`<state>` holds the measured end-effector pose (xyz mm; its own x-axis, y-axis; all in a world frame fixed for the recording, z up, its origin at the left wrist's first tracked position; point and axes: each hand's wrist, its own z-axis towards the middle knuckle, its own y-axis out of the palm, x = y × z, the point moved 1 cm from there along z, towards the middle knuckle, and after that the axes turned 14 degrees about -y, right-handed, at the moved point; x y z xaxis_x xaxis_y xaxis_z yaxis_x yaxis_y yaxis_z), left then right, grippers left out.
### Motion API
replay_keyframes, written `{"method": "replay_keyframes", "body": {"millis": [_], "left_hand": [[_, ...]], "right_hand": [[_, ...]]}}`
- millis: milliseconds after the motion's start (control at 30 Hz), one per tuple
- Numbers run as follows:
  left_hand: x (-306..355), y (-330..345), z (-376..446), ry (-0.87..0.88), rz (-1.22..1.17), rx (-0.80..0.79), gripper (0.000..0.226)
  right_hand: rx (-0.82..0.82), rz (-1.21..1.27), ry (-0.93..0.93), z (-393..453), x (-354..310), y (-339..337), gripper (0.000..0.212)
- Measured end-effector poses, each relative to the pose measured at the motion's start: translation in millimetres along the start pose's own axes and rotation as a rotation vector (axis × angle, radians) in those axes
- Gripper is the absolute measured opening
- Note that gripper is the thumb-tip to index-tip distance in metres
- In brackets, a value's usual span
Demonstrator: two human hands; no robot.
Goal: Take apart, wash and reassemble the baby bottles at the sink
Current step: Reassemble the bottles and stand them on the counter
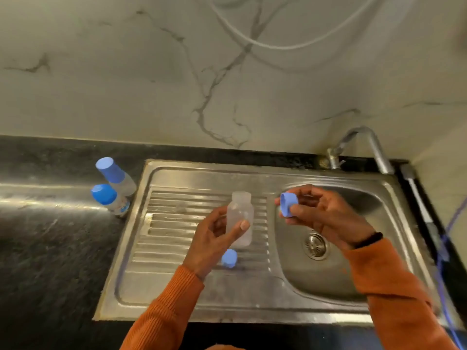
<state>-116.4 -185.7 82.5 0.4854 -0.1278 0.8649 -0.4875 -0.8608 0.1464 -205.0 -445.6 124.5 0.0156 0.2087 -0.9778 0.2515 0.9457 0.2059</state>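
Dark counter [50,236] with steel sink [252,294] set in, ribbed drainboard on left, basin [328,269] with drain on right, tap [374,147] at back right corner. Orange sleeves on both arms. Left hand [212,238] gripping clear open bottle [240,215] upright over drainboard, thumb across front, fingers curled behind. Right hand [318,213] over basin edge, pinching blue ring [288,204] between thumb and fingers, just right of bottle mouth, not touching it. Two capped bottles [113,188] standing together on counter just left of sink. Small blue cap [229,258] lying on drainboard below held bottle.
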Motion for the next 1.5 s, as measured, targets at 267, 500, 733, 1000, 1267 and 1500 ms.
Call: {"method": "replay_keyframes", "body": {"millis": [267, 500, 733, 1000, 1267, 1500], "left_hand": [[-10, 102, -4, -0.096, 1.127, 0.085, 0.063], [-18, 136, 17, -0.302, 0.353, -0.211, 0.044], [-46, 147, 18, -0.147, 0.303, 0.073, 0.062], [-37, 70, -26, 0.159, 0.257, 0.205, 0.059], [-84, -37, -48, 0.110, 0.591, 0.398, 0.063], [-108, -65, -45, 0.065, 0.728, 0.311, 0.061]], "right_hand": [[0.295, -1.201, 0.408, -92, 55, -95, 0.019], [0.282, -0.105, 0.196, -101, 18, -137, 0.057], [0.446, -0.674, 0.190, -96, 46, -132, 0.031], [0.180, -0.206, 0.036, -45, 64, -43, 0.054], [-0.076, -0.351, 0.021, 12, 89, 64, 0.044], [-0.210, -0.428, 0.042, 29, 107, 115, 0.057]]}}
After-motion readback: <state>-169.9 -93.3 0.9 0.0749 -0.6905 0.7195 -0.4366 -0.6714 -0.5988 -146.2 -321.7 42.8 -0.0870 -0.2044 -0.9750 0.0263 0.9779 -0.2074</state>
